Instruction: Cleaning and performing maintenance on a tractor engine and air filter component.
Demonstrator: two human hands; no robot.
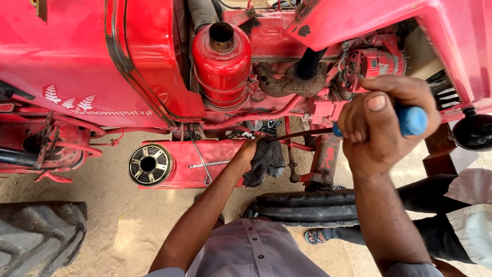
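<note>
The right hand (382, 125) is closed around the blue handle of a screwdriver (410, 121), its long shaft reaching in under the red tractor (77, 61) engine. The left hand (247, 154) grips a dark rag (266, 160) at the shaft's tip beside the red side tank (189, 161); the work looks midway, the tool engaged and nothing visibly freed

My right hand (384, 123) is fisted tight, thumb on top, forearm raised toward me; my left hand (247, 154) reaches far forward and lower, arm straight, fingers curled downward

Two hands (248, 154) (384, 120), one screwdriver (410, 121), one rag (266, 161), two tyres (41, 236) (307, 208).
</note>
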